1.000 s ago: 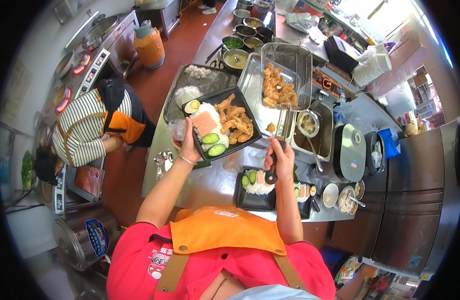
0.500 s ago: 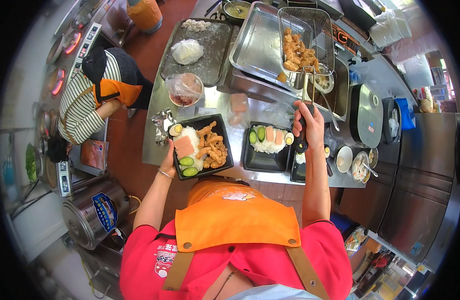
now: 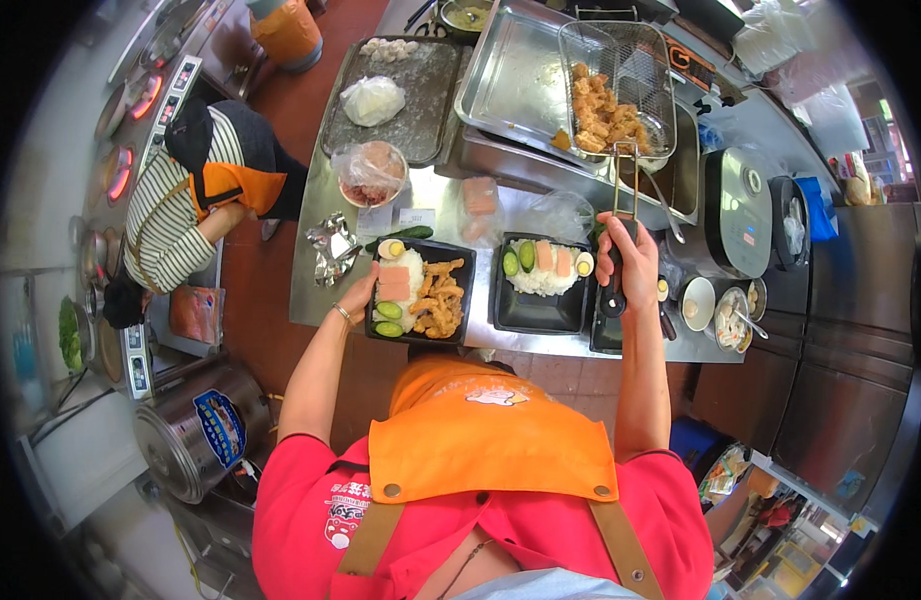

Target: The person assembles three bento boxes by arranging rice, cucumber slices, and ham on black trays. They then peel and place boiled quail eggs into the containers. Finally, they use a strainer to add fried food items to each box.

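Observation:
My left hand (image 3: 357, 293) grips the left rim of a black meal tray (image 3: 469, 292), which sits at the table's near edge. In it are white rice, pink ham slices, cucumber slices, half an egg and fried chicken strips (image 3: 440, 300). My right hand (image 3: 631, 262) is closed round the black handle of a wire frying basket (image 3: 641, 52). Fried chicken pieces (image 3: 603, 112) lie in the basket, above the metal pans. Between my hands stands a second black tray (image 3: 539, 314), with rice, ham, cucumber and egg; its near compartment is bare. My right wrist partly hides a third tray.
Behind the trays are a bag of ham (image 3: 481, 205), a bowl of raw meat (image 3: 372, 172), crumpled foil (image 3: 332, 249) and a steel pan (image 3: 501, 90). A rice cooker (image 3: 733, 215) and small bowls (image 3: 698, 302) stand right. Another person (image 3: 206, 180) bends at the stove on the left.
The filled tray has moved away from me and a little right, down onto the table edge. A whole cucumber behind it has come into view. The frying basket stays in my right hand.

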Demonstrator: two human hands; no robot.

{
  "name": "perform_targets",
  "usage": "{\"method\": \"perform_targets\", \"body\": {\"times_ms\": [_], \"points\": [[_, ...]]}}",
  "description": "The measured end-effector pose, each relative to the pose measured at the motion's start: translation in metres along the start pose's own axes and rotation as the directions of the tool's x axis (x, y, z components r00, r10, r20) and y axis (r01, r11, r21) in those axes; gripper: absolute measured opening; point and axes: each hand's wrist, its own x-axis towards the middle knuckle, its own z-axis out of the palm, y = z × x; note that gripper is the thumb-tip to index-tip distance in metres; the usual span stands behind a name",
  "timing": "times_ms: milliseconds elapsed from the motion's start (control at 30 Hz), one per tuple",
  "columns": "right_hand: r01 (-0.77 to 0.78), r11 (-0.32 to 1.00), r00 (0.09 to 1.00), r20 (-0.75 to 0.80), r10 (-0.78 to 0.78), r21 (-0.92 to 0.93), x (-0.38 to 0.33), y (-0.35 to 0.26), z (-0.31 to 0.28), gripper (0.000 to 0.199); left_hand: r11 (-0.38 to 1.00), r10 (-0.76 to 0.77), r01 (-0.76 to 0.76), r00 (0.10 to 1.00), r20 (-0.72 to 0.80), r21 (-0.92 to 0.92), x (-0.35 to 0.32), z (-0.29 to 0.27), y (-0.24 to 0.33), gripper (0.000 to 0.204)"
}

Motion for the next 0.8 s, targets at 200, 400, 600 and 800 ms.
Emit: {"method": "perform_targets", "body": {"times_ms": [200,400,600,800], "points": [[0.014,0.998,0.999,-0.034,-0.012,0.065,0.000,-0.004,-0.004,0.020,0.250,0.584,0.088,0.781,-0.223,0.964,-0.017,0.000,0.033,0.046],[0.016,0.997,0.999,-0.038,-0.013,0.076,0.000,-0.014,-0.002,0.020,-0.055,0.576,-0.522,0.679,0.454,0.851,0.033,0.182,0.066,0.029],[-0.016,0.997,0.999,-0.029,0.018,0.077,-0.017,-0.024,0.008,0.021,-0.224,0.132,-0.507,0.830,0.541,0.832,0.194,0.230,0.068,0.029],[-0.036,0.996,0.998,-0.050,0.040,0.078,-0.030,-0.025,-0.009,0.022,-0.280,-0.252,-0.539,0.840,0.481,0.795,0.211,0.216,0.072,0.026]]}}
